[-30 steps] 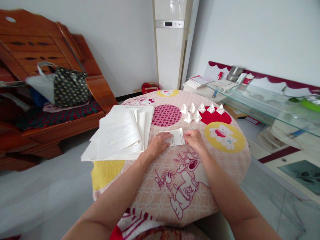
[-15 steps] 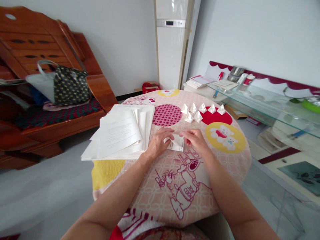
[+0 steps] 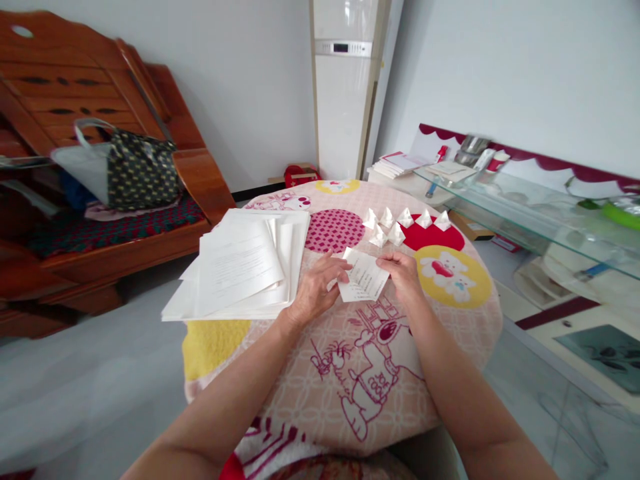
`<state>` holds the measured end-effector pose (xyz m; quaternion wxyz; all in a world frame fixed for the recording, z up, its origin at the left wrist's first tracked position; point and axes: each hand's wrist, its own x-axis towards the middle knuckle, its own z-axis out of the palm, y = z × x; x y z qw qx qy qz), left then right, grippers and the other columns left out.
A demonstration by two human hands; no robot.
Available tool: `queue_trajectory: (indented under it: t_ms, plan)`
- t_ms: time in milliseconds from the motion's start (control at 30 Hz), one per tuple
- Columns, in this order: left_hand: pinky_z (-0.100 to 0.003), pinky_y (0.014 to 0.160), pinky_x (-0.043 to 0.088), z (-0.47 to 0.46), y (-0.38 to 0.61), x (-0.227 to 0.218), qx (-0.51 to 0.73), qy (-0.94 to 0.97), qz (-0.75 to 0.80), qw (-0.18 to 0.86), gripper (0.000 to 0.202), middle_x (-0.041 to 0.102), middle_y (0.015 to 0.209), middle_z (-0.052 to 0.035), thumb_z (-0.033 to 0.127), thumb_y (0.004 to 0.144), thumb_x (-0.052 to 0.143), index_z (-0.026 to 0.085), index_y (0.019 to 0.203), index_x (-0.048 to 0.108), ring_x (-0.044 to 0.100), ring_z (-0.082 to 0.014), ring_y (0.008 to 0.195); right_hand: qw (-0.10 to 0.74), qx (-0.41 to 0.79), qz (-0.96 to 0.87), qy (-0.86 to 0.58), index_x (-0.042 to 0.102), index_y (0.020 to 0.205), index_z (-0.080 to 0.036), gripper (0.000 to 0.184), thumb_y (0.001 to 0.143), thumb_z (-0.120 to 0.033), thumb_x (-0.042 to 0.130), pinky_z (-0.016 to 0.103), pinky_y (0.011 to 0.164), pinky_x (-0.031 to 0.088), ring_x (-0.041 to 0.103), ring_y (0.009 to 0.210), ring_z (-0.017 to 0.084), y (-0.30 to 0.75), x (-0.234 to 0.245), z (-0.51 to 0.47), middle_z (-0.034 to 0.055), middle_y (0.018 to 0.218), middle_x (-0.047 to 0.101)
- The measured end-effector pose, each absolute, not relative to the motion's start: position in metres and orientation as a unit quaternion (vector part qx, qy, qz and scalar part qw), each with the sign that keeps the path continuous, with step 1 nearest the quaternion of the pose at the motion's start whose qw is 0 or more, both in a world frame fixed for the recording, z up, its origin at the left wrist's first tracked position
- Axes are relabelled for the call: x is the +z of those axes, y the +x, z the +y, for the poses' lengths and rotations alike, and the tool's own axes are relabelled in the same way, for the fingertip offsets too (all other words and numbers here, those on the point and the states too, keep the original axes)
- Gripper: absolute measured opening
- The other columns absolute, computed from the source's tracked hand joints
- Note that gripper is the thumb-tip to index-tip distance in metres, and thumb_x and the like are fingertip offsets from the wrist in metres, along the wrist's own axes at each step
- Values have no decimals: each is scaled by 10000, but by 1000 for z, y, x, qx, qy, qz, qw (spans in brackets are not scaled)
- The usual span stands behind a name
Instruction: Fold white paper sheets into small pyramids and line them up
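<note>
A small square piece of folded paper [image 3: 367,279], printed with lines of text and marked with creases, is between my hands above the middle of the table. My right hand [image 3: 404,275] pinches its right edge between thumb and fingers. At the left edge, the curved fingers of my left hand [image 3: 319,285] rest on the paper, the thumb close below them. Just beyond my hands stand several small white folded paper shapes [image 3: 379,235] with pointed tops, in two rows. A stack of white paper sheets [image 3: 235,263], the top one printed, lies left of my left hand.
A pink patterned cloth [image 3: 300,373] covers the round table. A glass shelf [image 3: 525,207] with cups and tins runs along the right. Left stands a wooden bench [image 3: 205,180] with a dark patterned bag [image 3: 143,170]. A tall white cabinet-like unit [image 3: 343,107] is behind the table.
The paper, partly folded and low between my fingers before, now shows as a flat, opened square tilted towards me. My right hand has shifted slightly to the right, gripping its edge.
</note>
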<state>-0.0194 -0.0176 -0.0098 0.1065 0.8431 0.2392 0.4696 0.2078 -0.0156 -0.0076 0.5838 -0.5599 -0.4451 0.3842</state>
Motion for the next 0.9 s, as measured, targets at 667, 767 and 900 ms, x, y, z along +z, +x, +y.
queue_trajectory:
  t_ms: [667, 767, 900]
  plan:
    - [-475, 1104, 444, -15, -35, -3, 262, 920, 257, 140, 190, 737, 832, -17, 87, 736, 508, 209, 770, 649, 691, -185, 848, 347, 361, -574, -648, 795, 1084, -147, 572, 566, -138, 552, 264, 408, 326, 444, 399, 131, 241, 3, -27, -50, 470, 543]
    - [-430, 1022, 481, -16, -33, -2, 243, 926, 245, 153, 170, 731, 796, -30, 115, 765, 511, 204, 750, 655, 672, -184, 796, 250, 322, -651, -641, 804, 1089, -143, 579, 582, -79, 531, 270, 474, 374, 515, 455, 147, 244, 7, -30, -46, 477, 557]
    - [-387, 914, 498, -17, -33, -1, 234, 928, 240, 161, 180, 720, 759, -41, 119, 770, 497, 193, 736, 657, 654, -184, 756, 137, 226, -713, -650, 819, 1080, -174, 499, 662, -30, 590, 298, 637, 460, 654, 659, 199, 237, 11, -36, 30, 681, 714]
